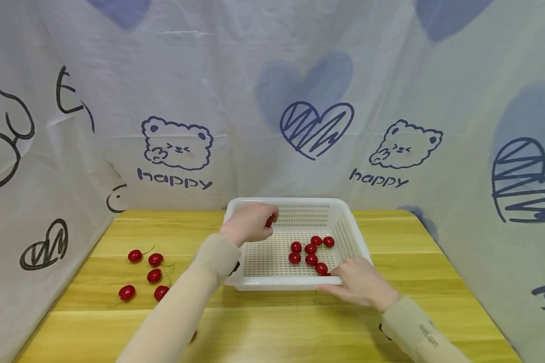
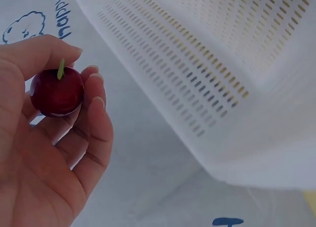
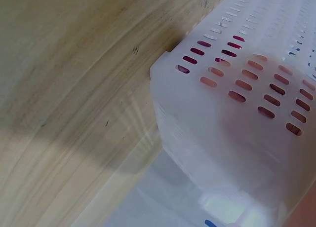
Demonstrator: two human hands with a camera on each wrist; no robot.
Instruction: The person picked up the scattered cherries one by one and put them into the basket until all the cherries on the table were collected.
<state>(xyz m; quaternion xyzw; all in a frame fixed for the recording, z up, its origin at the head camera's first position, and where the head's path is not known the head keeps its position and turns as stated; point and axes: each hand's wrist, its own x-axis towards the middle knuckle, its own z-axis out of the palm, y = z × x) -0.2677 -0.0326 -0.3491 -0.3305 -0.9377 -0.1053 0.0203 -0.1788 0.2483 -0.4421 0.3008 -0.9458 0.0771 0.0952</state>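
Between the two hands, a white, rectangular, perforated plastic basket (image 1: 281, 281) is supported on a yellow wood-grain table (image 1: 272, 327). By the left hand (image 1: 253, 222), seen over the basket's left side in the head view, a round, glossy, dark-red cherry (image 2: 57, 94) is pinched between thumb and fingertips. By the right hand (image 1: 361, 282), the near rim is gripped at its right end, thumb outside, fingers inside. Close to those fingers, loose red cherries (image 1: 311, 259) are grouped on the basket floor.

Risks, as judged: a slip may be caused by a slackened pinch on smooth skin; if released too near the left rim, the fruit could be lost outside. If the rim is pulled up, loose fruit may be rolled. Beside the left forearm, stemmed red cherries (image 1: 154, 276) are scattered; these could be knocked by a low-dragged beige sleeve (image 1: 177, 307).
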